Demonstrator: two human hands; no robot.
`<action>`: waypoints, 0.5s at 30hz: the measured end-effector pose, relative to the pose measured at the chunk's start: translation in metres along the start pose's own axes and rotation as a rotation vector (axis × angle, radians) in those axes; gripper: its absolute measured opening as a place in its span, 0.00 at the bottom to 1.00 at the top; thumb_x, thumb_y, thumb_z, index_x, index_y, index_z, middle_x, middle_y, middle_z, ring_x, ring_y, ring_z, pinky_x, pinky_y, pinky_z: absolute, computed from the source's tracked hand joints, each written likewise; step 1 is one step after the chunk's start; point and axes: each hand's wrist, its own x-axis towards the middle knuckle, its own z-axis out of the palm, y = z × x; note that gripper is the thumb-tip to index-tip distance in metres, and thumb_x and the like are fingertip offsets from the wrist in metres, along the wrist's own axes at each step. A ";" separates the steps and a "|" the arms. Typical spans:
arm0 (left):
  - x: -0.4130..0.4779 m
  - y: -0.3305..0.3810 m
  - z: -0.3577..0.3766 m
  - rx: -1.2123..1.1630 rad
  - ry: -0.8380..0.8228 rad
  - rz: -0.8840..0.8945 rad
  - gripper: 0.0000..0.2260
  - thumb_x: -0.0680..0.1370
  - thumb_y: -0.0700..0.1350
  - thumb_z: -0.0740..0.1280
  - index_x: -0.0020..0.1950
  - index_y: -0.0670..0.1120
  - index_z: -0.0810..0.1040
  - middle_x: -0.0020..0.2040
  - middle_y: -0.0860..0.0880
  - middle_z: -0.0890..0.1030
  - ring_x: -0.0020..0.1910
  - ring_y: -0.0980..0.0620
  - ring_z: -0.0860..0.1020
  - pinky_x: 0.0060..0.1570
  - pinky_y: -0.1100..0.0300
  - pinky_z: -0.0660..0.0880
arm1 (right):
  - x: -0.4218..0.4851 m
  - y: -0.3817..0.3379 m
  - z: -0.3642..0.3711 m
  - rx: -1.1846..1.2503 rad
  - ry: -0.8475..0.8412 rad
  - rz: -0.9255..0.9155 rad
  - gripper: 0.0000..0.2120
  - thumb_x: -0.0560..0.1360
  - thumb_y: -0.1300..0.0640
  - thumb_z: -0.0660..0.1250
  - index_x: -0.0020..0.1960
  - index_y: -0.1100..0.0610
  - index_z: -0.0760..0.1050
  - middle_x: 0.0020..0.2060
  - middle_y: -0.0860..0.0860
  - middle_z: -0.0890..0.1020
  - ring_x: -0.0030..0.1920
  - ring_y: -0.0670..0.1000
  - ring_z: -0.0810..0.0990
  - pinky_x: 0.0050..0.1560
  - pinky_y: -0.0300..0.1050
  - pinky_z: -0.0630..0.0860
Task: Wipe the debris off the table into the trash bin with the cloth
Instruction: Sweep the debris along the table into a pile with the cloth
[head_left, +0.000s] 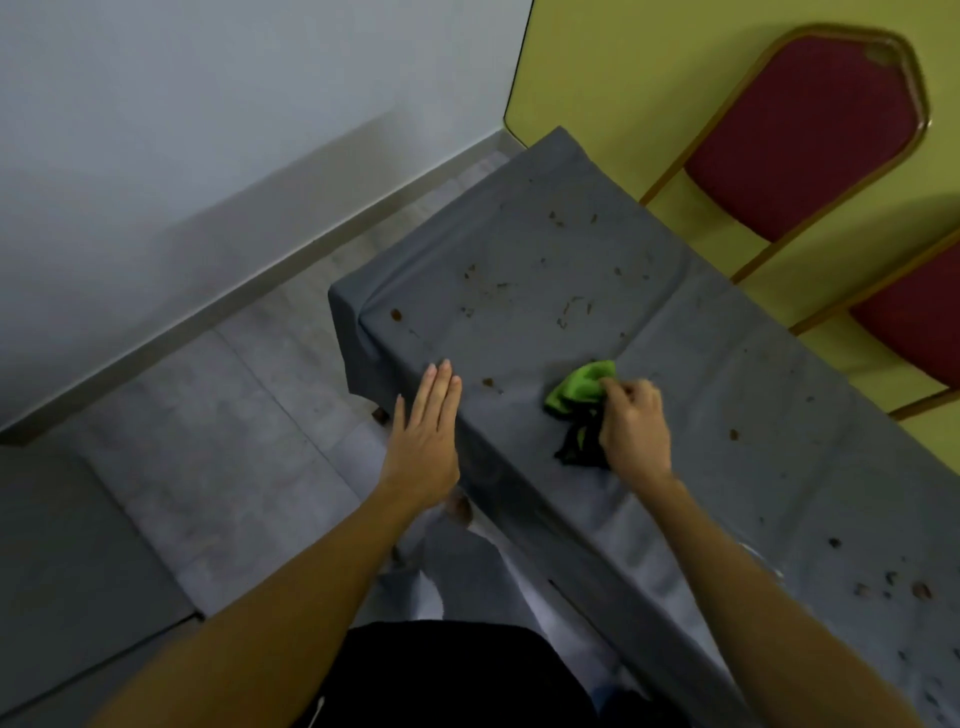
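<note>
My right hand (634, 426) has its fingers curled in, pinching a bunched cloth (579, 387) against the table (691, 374). The cloth is bright green on the part that pokes out past my fingertips and black where it sits under my palm. It lies a little in from the table's near long edge, and it is blurred, so I cannot make out its folds.

My left hand (423, 436) is flat, fingers straight and pressed together, thumb tucked alongside. Its fingertips reach over the near long edge, not far from the near-left corner (whether they actually touch the grey fabric I cannot tell).

The table is draped in grey fabric that hangs down over its edges. Brown debris (396, 314) is scattered over it: 1 larger crumb by the near-left corner, 1 between my 2 hands, a loose spread of flecks beyond the cloth toward the short end, and more bits along the right part of the top.

Past the far long edge stand 2 chairs, 1 with a dark red padded back in a gold frame (800, 140) and the other (914, 322) only partly in view, both against a yellow-green wall (613, 67).
</note>
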 end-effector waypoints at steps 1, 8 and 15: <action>0.000 0.000 0.000 -0.018 0.016 -0.003 0.41 0.75 0.43 0.66 0.80 0.42 0.46 0.81 0.45 0.41 0.80 0.45 0.40 0.74 0.37 0.57 | 0.015 0.013 -0.004 0.011 -0.001 0.106 0.19 0.72 0.67 0.61 0.61 0.65 0.75 0.48 0.65 0.73 0.49 0.67 0.73 0.42 0.58 0.77; -0.004 0.009 -0.003 -0.153 0.063 -0.020 0.33 0.77 0.42 0.60 0.80 0.42 0.51 0.82 0.47 0.44 0.80 0.47 0.42 0.73 0.41 0.62 | 0.017 -0.047 -0.005 0.312 0.144 0.139 0.16 0.80 0.54 0.56 0.52 0.65 0.77 0.43 0.61 0.75 0.44 0.60 0.74 0.45 0.52 0.72; 0.000 0.002 0.004 -0.089 0.117 0.004 0.32 0.75 0.42 0.53 0.79 0.41 0.54 0.81 0.46 0.52 0.80 0.46 0.49 0.67 0.43 0.70 | 0.010 -0.104 0.026 0.257 -0.096 -0.332 0.17 0.78 0.54 0.62 0.67 0.48 0.74 0.53 0.55 0.76 0.51 0.56 0.74 0.47 0.50 0.73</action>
